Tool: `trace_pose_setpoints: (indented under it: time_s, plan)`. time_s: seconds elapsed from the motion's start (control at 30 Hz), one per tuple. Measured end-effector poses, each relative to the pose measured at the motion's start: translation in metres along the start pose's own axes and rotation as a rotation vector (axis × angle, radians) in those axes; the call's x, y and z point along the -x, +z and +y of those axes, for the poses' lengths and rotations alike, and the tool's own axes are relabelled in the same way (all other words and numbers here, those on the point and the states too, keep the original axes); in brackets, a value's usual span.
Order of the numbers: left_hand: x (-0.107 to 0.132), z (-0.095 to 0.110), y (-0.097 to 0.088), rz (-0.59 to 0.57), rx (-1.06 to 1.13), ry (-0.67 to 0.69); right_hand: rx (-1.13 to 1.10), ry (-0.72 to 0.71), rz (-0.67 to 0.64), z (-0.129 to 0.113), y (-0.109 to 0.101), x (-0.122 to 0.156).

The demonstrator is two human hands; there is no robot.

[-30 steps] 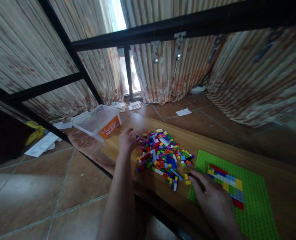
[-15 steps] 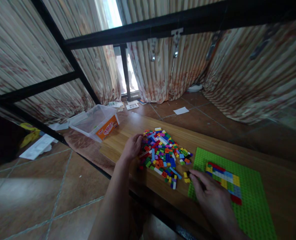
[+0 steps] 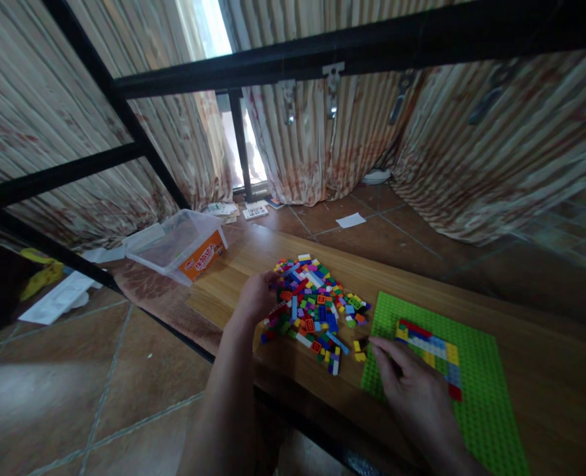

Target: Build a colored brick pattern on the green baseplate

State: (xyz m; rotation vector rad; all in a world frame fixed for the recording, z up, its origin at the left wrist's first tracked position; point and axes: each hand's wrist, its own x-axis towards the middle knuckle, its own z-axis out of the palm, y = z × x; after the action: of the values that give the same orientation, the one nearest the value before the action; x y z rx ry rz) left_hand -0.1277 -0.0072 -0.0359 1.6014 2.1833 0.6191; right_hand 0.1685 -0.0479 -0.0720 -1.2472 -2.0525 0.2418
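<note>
A pile of colourful plastic toy bricks [image 3: 305, 307] lies on the wooden bench. At its left edge, my left hand [image 3: 257, 297] reaches among the bricks; its fingertips are mostly hidden there. My right hand [image 3: 416, 390] is over the near left part of a green studded baseplate [image 3: 488, 370]. Its thumb and forefinger are pinched together at a small dark brick [image 3: 365, 342], beside several yellow bricks [image 3: 358, 350]. Beyond this hand, a flat patch of joined red, yellow, white and blue bricks [image 3: 439, 354] sits on the baseplate, partly covered by the hand.
A clear plastic box [image 3: 174, 244] with an orange label stands at the bench's left end. A black metal frame [image 3: 273, 63] crosses above, with striped curtains [image 3: 302, 145] behind it. Papers [image 3: 351, 220] lie on the tiled floor.
The whole view has shifted a little, so things appear further left. Bricks at the pile's left edge have been stirred by my left hand. My right hand keeps its pinch near the yellow bricks.
</note>
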Motion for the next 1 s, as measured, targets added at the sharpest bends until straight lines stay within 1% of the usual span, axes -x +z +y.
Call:
trace_pose_setpoints:
  time_s: [0.13, 0.23, 0.33, 0.4, 0.53, 0.63, 0.73, 0.83, 0.9, 1.0]
  plan:
    - [-0.002, 0.002, -0.001, 0.011, -0.017, -0.010, -0.003, 0.019, -0.015, 0.001, -0.001, 0.000]
    - [-0.002, 0.004, -0.004, 0.047, 0.009, -0.045, -0.007, 0.026, -0.013, 0.001, -0.001, 0.000]
    - [0.000, 0.009, -0.006, 0.079, 0.051, -0.043, -0.023, 0.027, -0.011, 0.001, -0.002, 0.000]
    - [0.001, 0.014, -0.006, 0.075, 0.056, -0.028, -0.038, 0.036, -0.012, 0.000, -0.002, 0.000]
    - [0.003, 0.024, -0.001, 0.024, 0.034, 0.034, -0.055, 0.054, -0.003, -0.001, -0.003, 0.000]
    - [0.000, 0.027, 0.001, 0.045, 0.046, 0.020, -0.054, 0.074, -0.009, -0.001, -0.004, -0.001]
    - [-0.004, 0.020, -0.003, 0.122, 0.087, -0.052, -0.056, 0.094, -0.014, -0.002, -0.005, -0.001]
    - [-0.007, 0.005, -0.012, 0.174, 0.114, -0.143, -0.071, 0.085, -0.013, -0.001, -0.005, -0.001]
    - [-0.005, -0.008, -0.018, 0.151, 0.080, -0.188, -0.073, 0.070, -0.012, -0.001, -0.005, 0.000]
    - [0.001, -0.025, -0.026, 0.085, 0.039, -0.208, -0.069, 0.037, -0.015, -0.002, -0.004, 0.001]
